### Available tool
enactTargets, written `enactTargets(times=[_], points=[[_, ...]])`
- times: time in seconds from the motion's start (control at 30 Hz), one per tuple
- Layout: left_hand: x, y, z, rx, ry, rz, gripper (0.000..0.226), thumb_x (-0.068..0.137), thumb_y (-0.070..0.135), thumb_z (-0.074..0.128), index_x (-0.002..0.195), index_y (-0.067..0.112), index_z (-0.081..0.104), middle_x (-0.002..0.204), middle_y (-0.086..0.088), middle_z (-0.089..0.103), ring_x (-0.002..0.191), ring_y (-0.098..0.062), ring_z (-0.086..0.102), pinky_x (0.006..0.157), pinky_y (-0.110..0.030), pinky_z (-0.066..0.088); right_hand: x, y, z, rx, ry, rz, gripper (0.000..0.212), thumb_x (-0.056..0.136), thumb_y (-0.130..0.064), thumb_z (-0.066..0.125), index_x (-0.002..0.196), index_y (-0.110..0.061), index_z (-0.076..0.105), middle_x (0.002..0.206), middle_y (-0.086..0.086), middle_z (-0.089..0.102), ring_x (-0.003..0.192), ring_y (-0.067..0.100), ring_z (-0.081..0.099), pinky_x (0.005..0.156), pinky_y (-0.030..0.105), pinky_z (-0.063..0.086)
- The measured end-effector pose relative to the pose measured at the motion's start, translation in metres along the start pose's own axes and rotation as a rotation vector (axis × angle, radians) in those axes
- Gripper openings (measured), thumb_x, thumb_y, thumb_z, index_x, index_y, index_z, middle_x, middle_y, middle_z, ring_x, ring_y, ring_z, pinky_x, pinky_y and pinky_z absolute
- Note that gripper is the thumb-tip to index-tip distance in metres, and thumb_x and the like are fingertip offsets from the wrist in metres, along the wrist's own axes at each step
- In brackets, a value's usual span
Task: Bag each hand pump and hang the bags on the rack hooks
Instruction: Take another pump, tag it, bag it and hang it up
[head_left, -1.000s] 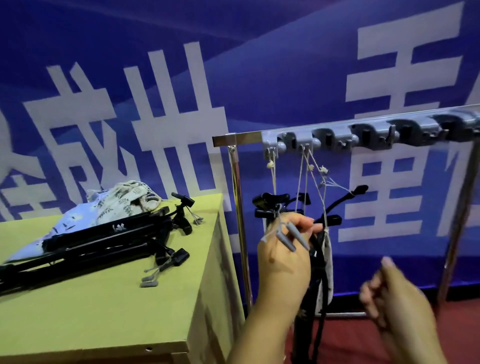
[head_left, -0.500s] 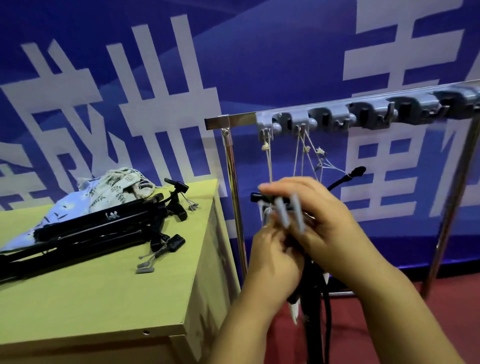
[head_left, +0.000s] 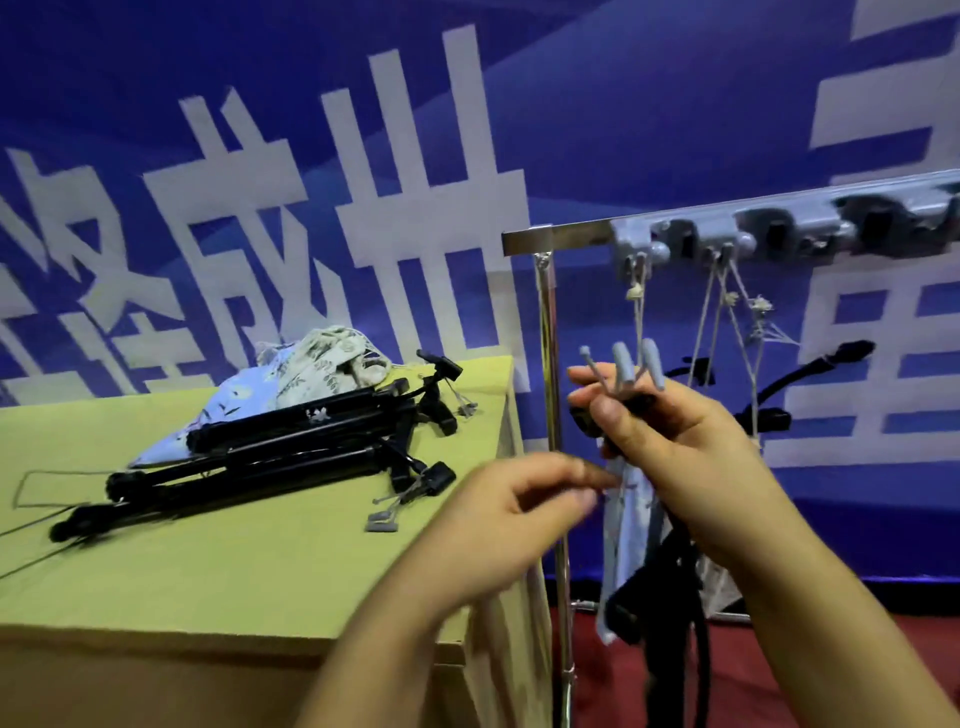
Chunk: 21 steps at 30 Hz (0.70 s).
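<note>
Your right hand (head_left: 691, 462) has its fingers curled tight around the top of a black hand pump (head_left: 670, 587), with grey nozzle tips (head_left: 623, 364) sticking up above your knuckles. The pump hangs down from that grip in front of the rack post (head_left: 553, 415), partly wrapped in a pale blue cloth bag (head_left: 626, 525). Your left hand (head_left: 519, 514) sits just beside it, thumb and fingers pinched together at the bag's edge; motion blur, so whether it pinches cloth or a drawstring I cannot tell. Behind your hands, string loops (head_left: 719, 312) hang from the grey hooks (head_left: 691, 244) on the rack bar, and another black pump handle (head_left: 810, 369) pokes out to the right under them, already hung. On the yellow-green table (head_left: 260, 571) to your left lies a pile of black pumps (head_left: 270, 457), resting on more printed cloth bags (head_left: 311, 369), with small grey fittings (head_left: 384, 519) on strings loose near the table's front. Blue banner (head_left: 571, 104) with large white characters fills the background, red floor (head_left: 831, 649) below the rack.
</note>
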<state>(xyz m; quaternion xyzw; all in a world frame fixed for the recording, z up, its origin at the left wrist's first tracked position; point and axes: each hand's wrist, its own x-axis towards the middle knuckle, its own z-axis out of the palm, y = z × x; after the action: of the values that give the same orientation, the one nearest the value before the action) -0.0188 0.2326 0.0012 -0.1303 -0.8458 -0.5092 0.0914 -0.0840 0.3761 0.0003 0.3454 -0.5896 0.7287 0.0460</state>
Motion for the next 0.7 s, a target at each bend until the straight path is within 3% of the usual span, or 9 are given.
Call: enactTargets(times=[0.1, 0.2, 0.27, 0.33, 0.47, 0.57, 0.63, 0.7], points=[[0.006, -0.001, -0.065, 0.027, 0.246, -0.077, 0.022, 0.093, 0.002, 0.053, 0.092, 0.019, 0.067, 0.088, -0.004, 0.073, 0.075, -0.009, 0.068, 0.069, -0.022, 0.051, 0.009, 0.007, 0.004, 0.004, -0.009, 0.032, 0.018, 0.072, -0.031, 0.060, 0.079, -0.024, 0.075, 0.091, -0.013, 0.074, 0.077, 0.002, 0.065, 0.064, 0.013, 0.048], [0.054, -0.025, -0.131, 0.143, 0.519, -0.203, 0.017, 0.095, 0.003, 0.048, 0.097, 0.011, 0.063, 0.083, -0.010, 0.070, 0.069, -0.016, 0.066, 0.067, -0.026, 0.053, 0.022, 0.024, 0.009, 0.032, -0.001, 0.089, 0.015, 0.069, -0.036, 0.063, 0.073, -0.026, 0.074, 0.087, -0.003, 0.076, 0.073, 0.014, 0.065, 0.059, 0.026, 0.049], [0.099, -0.057, -0.170, 0.216, 0.597, -0.320, 0.018, 0.093, 0.000, 0.045, 0.103, 0.004, 0.060, 0.079, -0.010, 0.068, 0.067, -0.017, 0.062, 0.066, -0.028, 0.052, 0.030, 0.038, 0.013, 0.082, -0.005, 0.130, 0.028, 0.066, -0.046, 0.071, 0.075, -0.020, 0.072, 0.081, 0.005, 0.075, 0.074, 0.023, 0.068, 0.068, 0.041, 0.046], [0.138, -0.095, -0.192, 0.331, 0.550, -0.445, 0.019, 0.091, -0.002, 0.045, 0.101, 0.002, 0.061, 0.083, -0.014, 0.069, 0.067, -0.019, 0.060, 0.066, -0.029, 0.050, 0.036, 0.053, 0.013, 0.100, 0.030, 0.177, 0.047, 0.057, -0.058, 0.074, 0.074, -0.015, 0.068, 0.068, 0.012, 0.071, 0.061, 0.033, 0.060, 0.065, 0.046, 0.039], [0.188, -0.154, -0.198, 0.782, 0.199, -0.550, 0.035, 0.089, -0.001, 0.046, 0.116, 0.011, 0.065, 0.116, -0.007, 0.065, 0.096, -0.021, 0.060, 0.078, -0.024, 0.045, 0.057, 0.082, 0.012, 0.151, 0.129, 0.269, 0.046, 0.051, -0.057, 0.074, 0.070, -0.016, 0.067, 0.043, 0.012, 0.047, 0.035, 0.018, 0.041, 0.042, 0.016, 0.031], [0.197, -0.170, -0.191, 0.788, 0.015, -0.564, 0.046, 0.090, 0.000, 0.038, 0.119, 0.023, 0.065, 0.113, 0.004, 0.061, 0.098, -0.014, 0.055, 0.081, -0.019, 0.041, 0.067, 0.103, 0.010, 0.099, 0.108, 0.306, 0.071, 0.039, -0.071, 0.072, 0.081, -0.014, 0.068, 0.044, 0.006, 0.048, 0.036, 0.010, 0.044, 0.036, 0.013, 0.033], [0.202, -0.180, -0.192, 0.770, -0.016, -0.556, 0.041, 0.093, 0.003, 0.038, 0.112, 0.026, 0.067, 0.115, 0.006, 0.062, 0.109, -0.013, 0.054, 0.089, -0.018, 0.035, 0.073, 0.114, 0.011, 0.077, 0.076, 0.306, 0.077, 0.036, -0.079, 0.068, 0.081, -0.017, 0.069, 0.046, 0.005, 0.053, 0.039, 0.010, 0.048, 0.039, 0.012, 0.034], [0.205, -0.184, -0.191, 0.758, -0.080, -0.537, 0.031, 0.096, 0.008, 0.041, 0.107, 0.022, 0.067, 0.107, 0.005, 0.060, 0.102, -0.012, 0.053, 0.083, -0.018, 0.033, 0.080, 0.123, 0.015, 0.097, 0.076, 0.329, 0.072, 0.043, -0.077, 0.069, 0.080, -0.015, 0.068, 0.046, 0.009, 0.053, 0.037, 0.016, 0.046, 0.038, 0.016, 0.031]])
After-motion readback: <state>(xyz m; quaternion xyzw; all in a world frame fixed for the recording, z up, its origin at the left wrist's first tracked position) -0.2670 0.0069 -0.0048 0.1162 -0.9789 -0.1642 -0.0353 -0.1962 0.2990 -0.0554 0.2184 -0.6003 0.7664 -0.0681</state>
